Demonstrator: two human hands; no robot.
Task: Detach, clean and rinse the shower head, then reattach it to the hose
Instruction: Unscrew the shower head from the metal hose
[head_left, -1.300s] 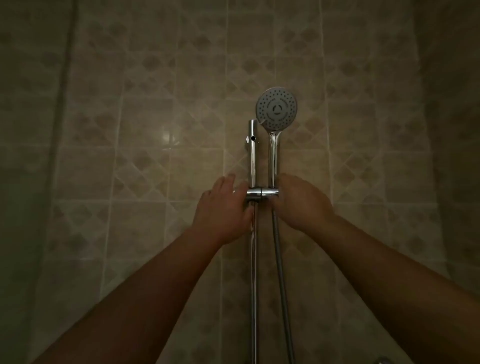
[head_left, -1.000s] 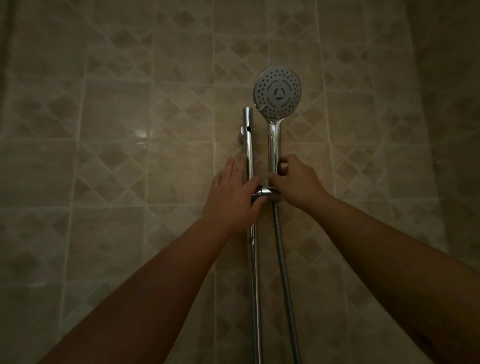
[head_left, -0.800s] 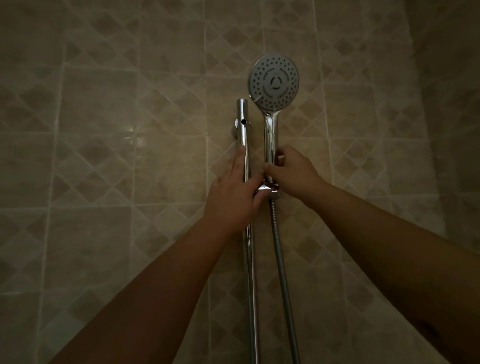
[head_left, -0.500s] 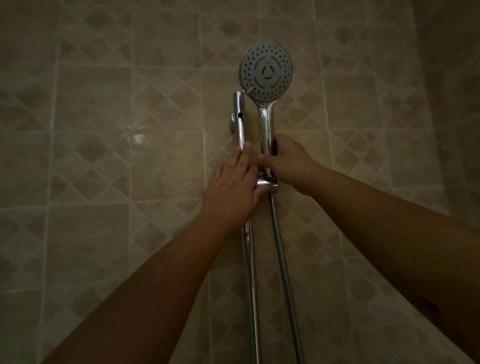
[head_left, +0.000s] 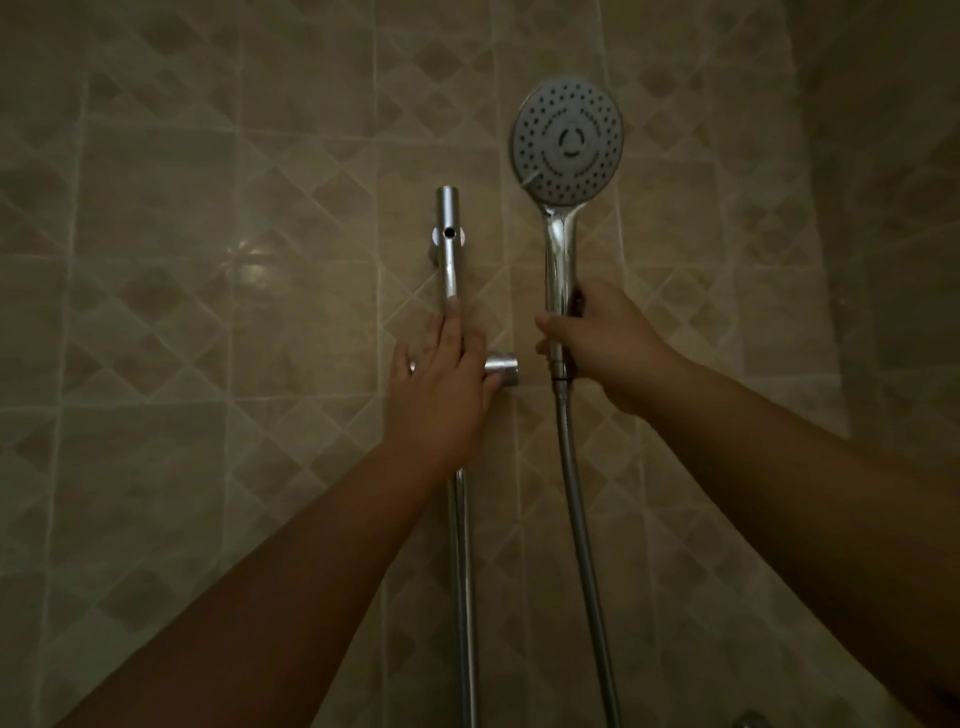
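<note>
The shower head (head_left: 567, 140) stands upright in the upper right of centre of the frame, its round perforated face turned toward the camera and its chrome handle running straight down into the right hand (head_left: 597, 345). That hand's grip is closed round the lower end of the handle, fingers curled about it and the thumb pointing left across its front. Just below the hand, the handle joins the hose (head_left: 582, 530), a ribbed metal line that drops away toward the bottom edge of the frame, leaning slightly right.

The shower head is out of its holder (head_left: 503, 368), a short chrome socket just left of the handle and apart from it. The holder sits on the slide rail (head_left: 448, 249), a vertical chrome bar in the middle of the frame. The left hand (head_left: 441, 389) lies flat over the rail and the holder's clamp, its grip spread, fingers straight and pointing up along the bar, the thumb touching the holder's lower left side.

Behind everything is a tiled wall (head_left: 208, 260) in dim beige light, patterned with diamonds.
</note>
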